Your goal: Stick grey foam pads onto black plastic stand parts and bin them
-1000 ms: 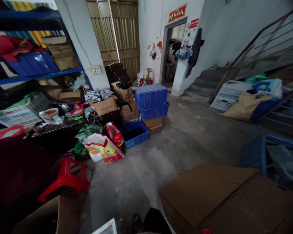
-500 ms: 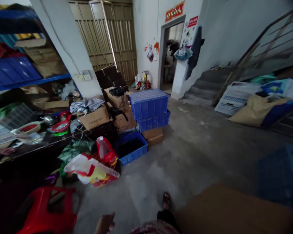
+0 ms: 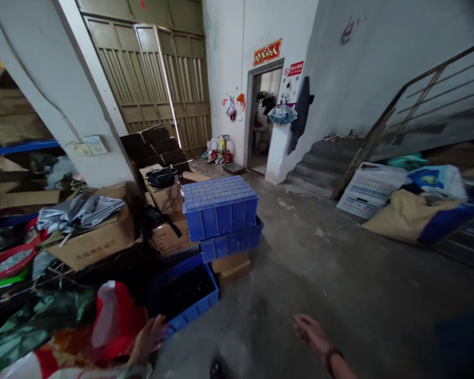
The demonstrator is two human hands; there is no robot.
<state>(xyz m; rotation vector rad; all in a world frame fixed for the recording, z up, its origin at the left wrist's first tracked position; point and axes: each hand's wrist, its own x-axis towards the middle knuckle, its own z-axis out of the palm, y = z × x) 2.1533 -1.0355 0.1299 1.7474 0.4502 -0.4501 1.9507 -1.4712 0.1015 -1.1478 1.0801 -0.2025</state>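
My left hand (image 3: 149, 337) is at the lower centre-left with its fingers apart and nothing in them. It overlaps the near corner of a low blue crate (image 3: 195, 313) in view; whether they touch I cannot tell. Beside it is a red and white plastic bag (image 3: 116, 321). My right hand (image 3: 310, 331), with a band at the wrist, hangs over the grey floor. Its fingers are loosely bent and hold nothing. Ahead stand stacked blue crates (image 3: 221, 210), the upper one with a ribbed top, beside cardboard boxes (image 3: 235, 266). Dark contents fill the low crate.
On the left, a bench carries a carton (image 3: 98, 237) under silvery cloth (image 3: 81, 210) and a red basin (image 3: 10, 261). A pillar (image 3: 59, 100) rises behind. Stairs (image 3: 319, 163), a white crate (image 3: 365, 192) and a tan sack (image 3: 406, 216) are to the right.
My view has moved forward, so the blue crates look nearer and lower. My right hand has come into view, my left shows more fully, and the red stool has left the picture.
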